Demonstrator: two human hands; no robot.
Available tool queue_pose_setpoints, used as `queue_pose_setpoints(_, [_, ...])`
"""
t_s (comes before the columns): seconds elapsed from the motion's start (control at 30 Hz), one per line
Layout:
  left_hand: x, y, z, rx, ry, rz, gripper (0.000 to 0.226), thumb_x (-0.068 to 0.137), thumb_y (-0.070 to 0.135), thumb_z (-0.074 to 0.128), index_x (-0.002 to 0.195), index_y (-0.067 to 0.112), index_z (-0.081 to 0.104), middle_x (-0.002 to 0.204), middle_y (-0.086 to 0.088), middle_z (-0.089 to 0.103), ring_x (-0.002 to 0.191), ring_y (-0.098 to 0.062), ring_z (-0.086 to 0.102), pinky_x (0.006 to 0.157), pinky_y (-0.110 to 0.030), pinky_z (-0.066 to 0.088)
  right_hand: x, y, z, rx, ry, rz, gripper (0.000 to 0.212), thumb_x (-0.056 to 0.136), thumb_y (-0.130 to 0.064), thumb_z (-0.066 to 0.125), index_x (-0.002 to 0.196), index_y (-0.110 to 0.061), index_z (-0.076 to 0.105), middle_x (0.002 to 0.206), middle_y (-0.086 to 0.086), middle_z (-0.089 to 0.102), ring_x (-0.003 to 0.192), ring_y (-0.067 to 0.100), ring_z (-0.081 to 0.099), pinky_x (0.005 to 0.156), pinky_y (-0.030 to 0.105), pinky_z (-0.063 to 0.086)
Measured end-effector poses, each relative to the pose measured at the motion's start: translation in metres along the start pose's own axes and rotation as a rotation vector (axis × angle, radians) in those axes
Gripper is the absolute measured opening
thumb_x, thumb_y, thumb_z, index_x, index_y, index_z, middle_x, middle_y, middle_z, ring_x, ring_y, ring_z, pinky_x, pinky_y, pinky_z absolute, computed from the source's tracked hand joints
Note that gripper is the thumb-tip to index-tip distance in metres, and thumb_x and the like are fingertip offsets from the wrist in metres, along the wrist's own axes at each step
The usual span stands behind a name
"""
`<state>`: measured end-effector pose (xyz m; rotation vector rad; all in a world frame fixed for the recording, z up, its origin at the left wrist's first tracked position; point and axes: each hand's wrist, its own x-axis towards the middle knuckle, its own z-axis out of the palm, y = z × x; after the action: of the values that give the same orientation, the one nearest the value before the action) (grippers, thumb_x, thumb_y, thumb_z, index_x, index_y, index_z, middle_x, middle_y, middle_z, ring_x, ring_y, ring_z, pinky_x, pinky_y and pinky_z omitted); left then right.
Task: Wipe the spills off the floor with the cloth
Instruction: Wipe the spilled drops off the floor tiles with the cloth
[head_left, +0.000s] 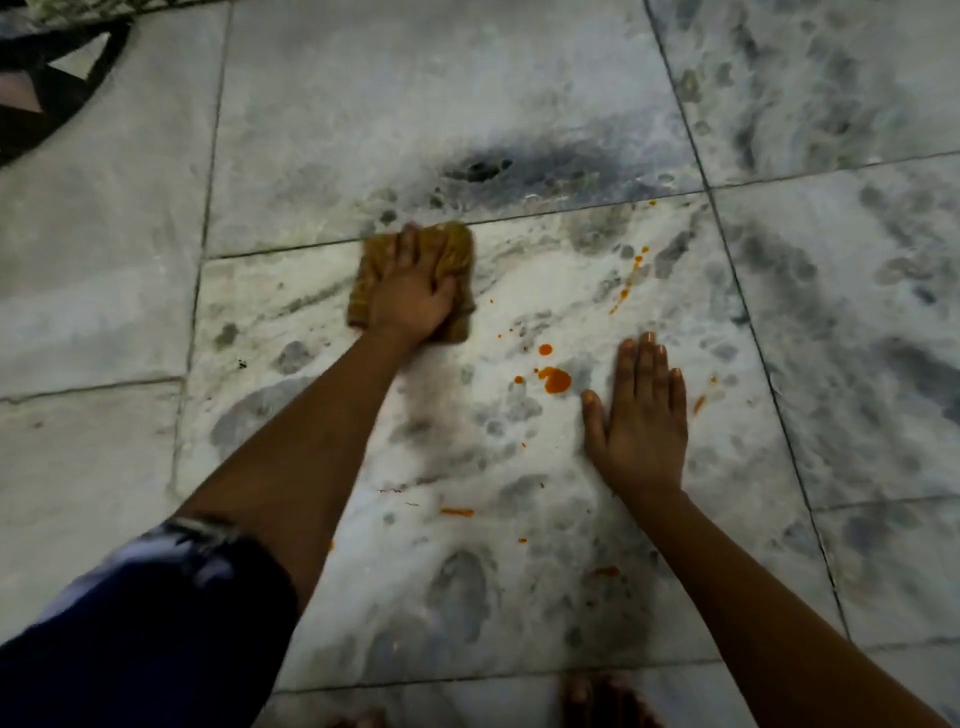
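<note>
A: Marble floor (519, 130), grey-veined, tiled, filling the whole view. Dark strap of something at the far left corner, too cut off to name.

B: Then two bare arms reaching out from the near edge. Left hand (410, 296) far and left of centre, pressing down on the cloth (452, 249), a crumpled mustard-brown pad lying on the tile just near of a grout line. Right hand (636, 421) flat on the tile, near and to the right.

A: Spills? Orange. Largest blob (555, 379) between the two hands, just beside the right thumb. Streak of drops (629, 278) farther off to the right. Small dashes and specks scattered nearer, down the middle tile.

B: Risks, judged from here: right palm so near the blob that a small shift could smear orange onto skin and track it about. Dragging the cloth straight through the big blob likely to spread a film rather than lift it. Bunched cloth, little flat face, so easy to miss the fine specks. Bare toes at the near edge close to the near dashes too.

A: And the fingers?

B: Left fingers (408, 241) curled down over the cloth, gripping it, thumb hooked into a fold at the right side. Right fingers (649, 364) straight, close together, released, holding nothing, resting on bare floor as a brace.
</note>
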<state>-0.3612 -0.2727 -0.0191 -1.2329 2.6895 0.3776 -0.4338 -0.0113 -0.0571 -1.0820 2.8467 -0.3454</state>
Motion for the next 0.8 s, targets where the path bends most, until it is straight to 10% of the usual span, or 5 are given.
queue_pose_setpoints(0.23, [-0.085, 0.002, 0.03, -0.009, 0.027, 0.358, 0.066, 0.084, 0.057, 0.015, 0.146, 0.033, 0.01, 0.158, -0.003, 0.01, 0.146, -0.024, 0.002, 0.113, -0.038, -0.011, 0.0, 0.0, -0.002, 0.004, -0.004, -0.002, 0.069, 0.092, -0.045, 0.028, 0.145, -0.001, 0.028, 0.151, 0.022, 0.028, 0.14, 0.033, 0.027, 0.113, 0.041, 0.013])
queue_pose_setpoints(0.5, [-0.005, 0.0, 0.008, -0.065, 0.01, -0.05, 0.058, 0.097, 0.045, 0.034, 0.149, 0.033, 0.012, 0.159, 0.0, 0.0, 0.146, -0.029, 0.0, 0.115, -0.05, -0.005, -0.003, 0.02, -0.015, 0.042, -0.075, -0.086, 0.073, 0.091, -0.05, 0.015, 0.148, -0.005, 0.017, 0.156, 0.015, 0.013, 0.145, 0.025, 0.012, 0.115, 0.031, -0.002])
queue_pose_setpoints(0.8, [-0.102, 0.011, 0.029, 0.032, 0.048, 0.326, 0.066, 0.081, 0.052, 0.023, 0.143, 0.032, 0.035, 0.154, -0.002, 0.028, 0.14, -0.028, 0.024, 0.107, -0.043, 0.012, -0.021, 0.062, -0.027, 0.042, -0.055, 0.017, 0.071, 0.092, -0.049, 0.016, 0.149, -0.007, 0.011, 0.158, 0.011, 0.006, 0.145, 0.02, 0.003, 0.117, 0.034, -0.002])
